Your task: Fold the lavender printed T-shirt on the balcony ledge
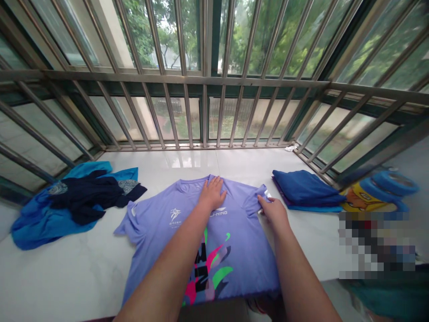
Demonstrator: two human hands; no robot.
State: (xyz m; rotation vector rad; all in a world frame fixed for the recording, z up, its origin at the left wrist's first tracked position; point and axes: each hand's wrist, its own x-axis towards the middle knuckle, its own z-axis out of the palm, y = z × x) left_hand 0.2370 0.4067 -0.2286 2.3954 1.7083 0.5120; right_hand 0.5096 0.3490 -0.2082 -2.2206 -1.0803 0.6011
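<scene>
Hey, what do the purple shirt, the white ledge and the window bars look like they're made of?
Purple shirt: probably thin synthetic knit, smooth and fairly matte, judging by its soft folds. White ledge: glossy polished stone or tile, since it mirrors the window; I can't tell which. Window bars: likely stainless steel, silvery with bright streaks.

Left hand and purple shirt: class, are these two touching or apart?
Touching. The head view shows the left hand laid palm down on the upper front of the purple shirt, with no gap visible.
</scene>
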